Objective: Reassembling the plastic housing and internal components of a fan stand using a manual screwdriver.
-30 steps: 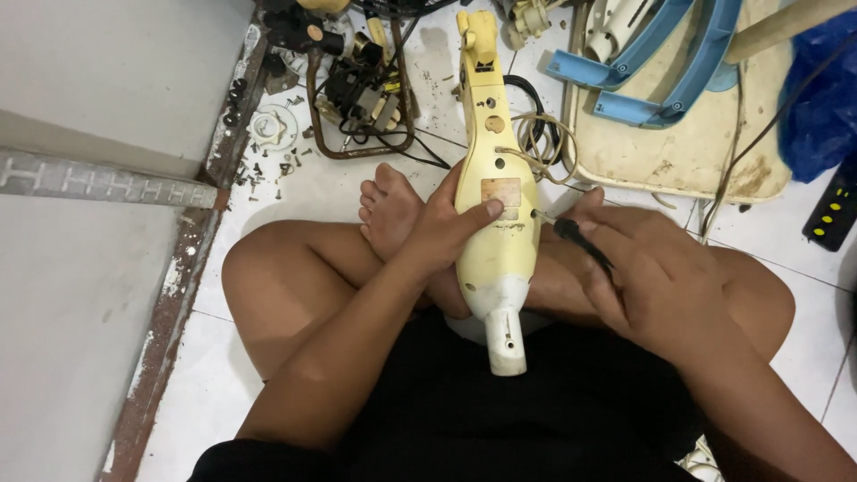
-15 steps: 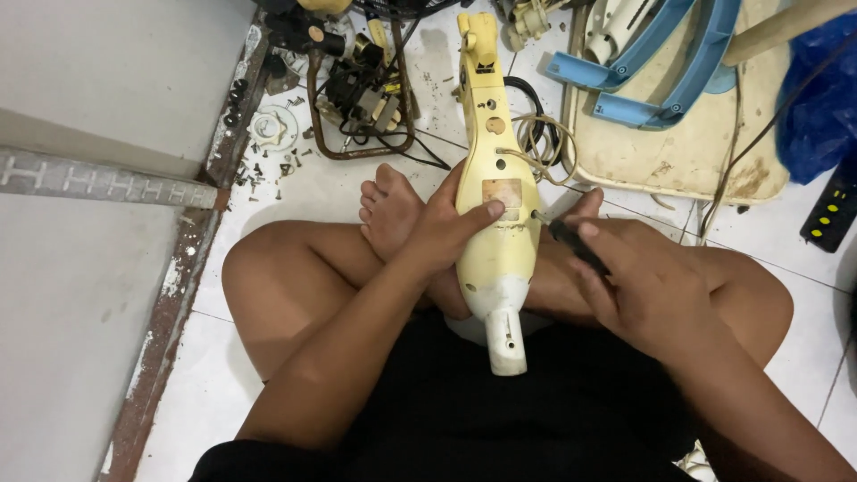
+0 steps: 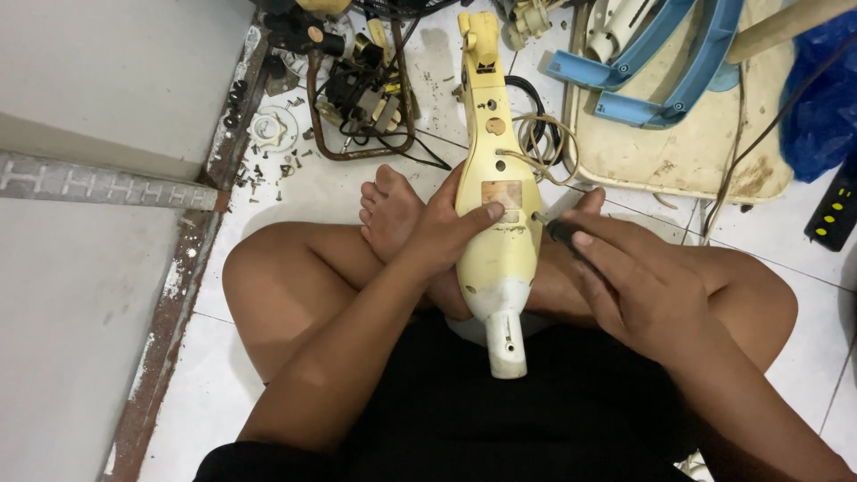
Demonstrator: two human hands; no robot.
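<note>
Blue plastic frame (image 3: 656, 67), loose screws (image 3: 268, 165), tangled wires (image 3: 361, 98).

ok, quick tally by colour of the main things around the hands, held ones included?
Yellowed cream: 2, the long plastic housing under the left hand, and the flat panel on the floor
Blue: 2, the curved plastic frame and the plastic bag
Black: 2, the screwdriver in the right hand, and the remote-like device
Total: 6

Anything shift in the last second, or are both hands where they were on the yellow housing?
Almost nothing changed. The right hand with its screwdriver edged slightly toward the side of the yellow housing, tip still at it. The left hand stays clasped on the housing, which stays across the crossed legs.
</note>
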